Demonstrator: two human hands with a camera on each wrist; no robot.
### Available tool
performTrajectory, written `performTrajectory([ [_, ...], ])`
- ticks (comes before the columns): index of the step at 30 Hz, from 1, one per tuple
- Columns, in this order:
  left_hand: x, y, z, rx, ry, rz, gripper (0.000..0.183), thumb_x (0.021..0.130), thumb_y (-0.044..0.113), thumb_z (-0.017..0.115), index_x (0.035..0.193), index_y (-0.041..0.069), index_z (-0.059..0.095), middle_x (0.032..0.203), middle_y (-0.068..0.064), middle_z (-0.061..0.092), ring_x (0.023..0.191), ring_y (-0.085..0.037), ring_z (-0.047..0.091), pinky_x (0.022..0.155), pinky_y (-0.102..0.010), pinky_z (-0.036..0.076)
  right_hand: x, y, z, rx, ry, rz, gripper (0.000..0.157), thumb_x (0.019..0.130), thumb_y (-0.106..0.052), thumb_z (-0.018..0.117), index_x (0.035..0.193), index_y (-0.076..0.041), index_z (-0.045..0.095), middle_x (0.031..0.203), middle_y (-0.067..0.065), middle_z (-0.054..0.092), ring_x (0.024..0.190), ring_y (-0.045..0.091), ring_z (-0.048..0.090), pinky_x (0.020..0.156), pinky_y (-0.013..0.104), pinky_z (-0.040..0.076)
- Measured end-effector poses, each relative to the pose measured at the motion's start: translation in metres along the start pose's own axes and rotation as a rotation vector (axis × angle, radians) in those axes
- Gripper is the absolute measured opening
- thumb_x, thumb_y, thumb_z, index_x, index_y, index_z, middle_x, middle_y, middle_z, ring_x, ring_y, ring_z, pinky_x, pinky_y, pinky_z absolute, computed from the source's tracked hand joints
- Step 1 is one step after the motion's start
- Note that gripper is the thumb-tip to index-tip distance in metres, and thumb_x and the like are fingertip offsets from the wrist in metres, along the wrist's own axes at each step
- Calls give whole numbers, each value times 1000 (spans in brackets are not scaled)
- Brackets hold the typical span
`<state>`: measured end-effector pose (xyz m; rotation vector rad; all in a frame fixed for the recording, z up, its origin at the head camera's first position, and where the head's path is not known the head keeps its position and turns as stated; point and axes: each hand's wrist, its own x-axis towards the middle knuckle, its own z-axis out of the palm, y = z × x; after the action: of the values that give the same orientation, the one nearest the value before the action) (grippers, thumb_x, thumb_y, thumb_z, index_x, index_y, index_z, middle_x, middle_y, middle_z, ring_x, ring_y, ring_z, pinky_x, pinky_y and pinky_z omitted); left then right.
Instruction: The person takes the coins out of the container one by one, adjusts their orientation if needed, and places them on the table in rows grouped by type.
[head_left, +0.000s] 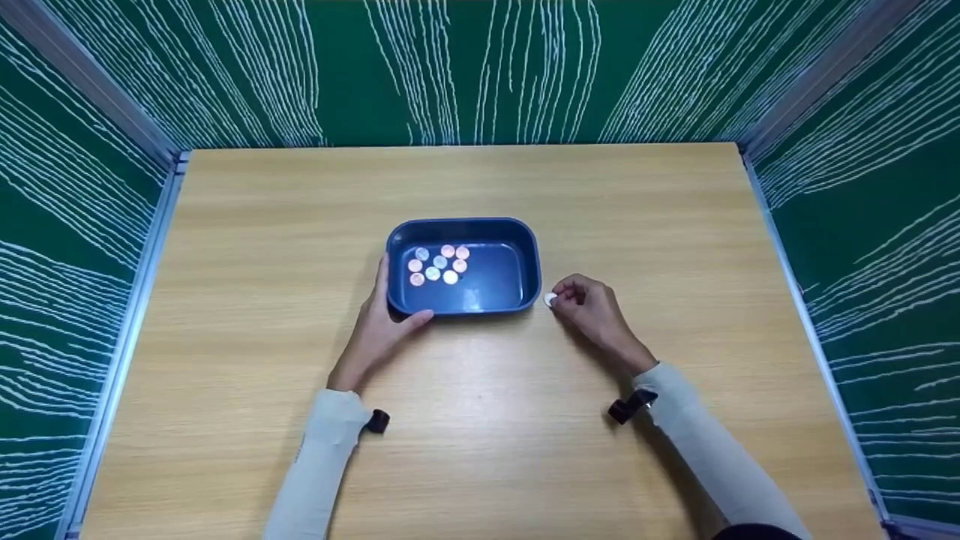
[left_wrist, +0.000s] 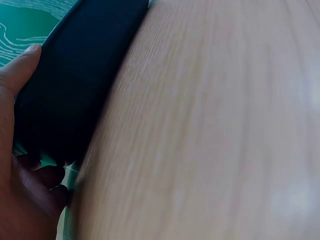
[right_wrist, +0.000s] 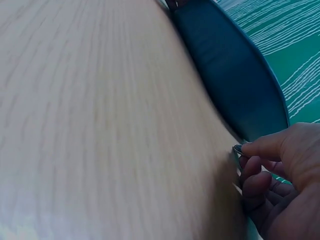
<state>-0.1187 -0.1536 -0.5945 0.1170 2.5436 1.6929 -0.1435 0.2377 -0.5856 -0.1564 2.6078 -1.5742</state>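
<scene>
A: First, the head view. Why such a grip at left?
B: See the blue tray, flat on the bench, clamped at its left end by the left hand, thumb along the near side. Probably steadied that way against sliding.
A: And inside?
B: Several small discs, lying mostly in the left half, perhaps spread to avoid stacking.
A: At right?
B: Notice the right hand just beside the tray's right end, near the front corner, closed in a pinch on a pale disc. Likely held with fingertips for being so small and thin.
A: Next, the left wrist view?
B: Thumb against one wall, fingers bent around the rounded end; braced from two sides, seemingly. Can't tell how firmly.
A: And the right wrist view?
B: Find the pale disc nearly edge-on between thumb and finger, near the tray wall. Can't tell whether touching the bench.
</scene>
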Motion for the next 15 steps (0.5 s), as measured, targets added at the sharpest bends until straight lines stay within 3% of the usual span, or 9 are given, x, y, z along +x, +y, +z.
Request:
performTrajectory([
  [6, -1, 0, 1, -1, -1, 0, 123, 95, 41, 88, 179, 26, 0, 185, -11, 11, 167, -38, 23, 134, -57, 21, -1, 4, 3, -47, 18, -45, 8, 97, 1, 77, 105, 2, 77, 93, 13, 73, 85, 21, 64, 74, 19, 49],
  [15, -1, 0, 0, -16, 5, 6, 122, 95, 38, 89, 179, 23, 1, 184, -13, 13, 166, -38, 25, 133, -56, 23, 0, 2, 6, -166, 32, -92, 9, 99, 0, 76, 107, 3, 78, 96, 12, 69, 89, 23, 61, 76, 24, 46],
])
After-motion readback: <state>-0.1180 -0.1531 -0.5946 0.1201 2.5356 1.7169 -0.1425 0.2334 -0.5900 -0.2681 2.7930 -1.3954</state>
